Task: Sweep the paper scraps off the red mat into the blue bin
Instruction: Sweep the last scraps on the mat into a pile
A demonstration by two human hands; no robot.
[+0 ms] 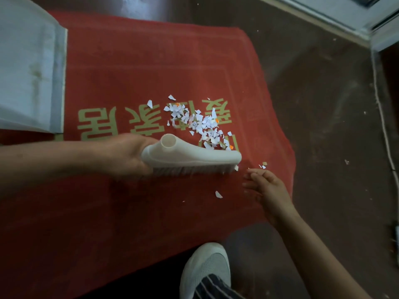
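Gently sweep the scraps point(200, 124) with low, soft strokes of the brush point(192, 157) — too light and floppy to pick up, and quick to fly off. Heaped in the middle of the mat point(129, 61), touching the brush's far side, well apart from the bin point(28, 72) at the left; too many to count, plus a few strays near the right hand point(267, 186) — one brush, one bin, one mat. Gripping the brush's end with the left hand point(127, 156), with the right hand loose, spread and holding nothing.

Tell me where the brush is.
Head view, centre: the left hand holds the brush on the red mat, just nearer than the paper scraps.
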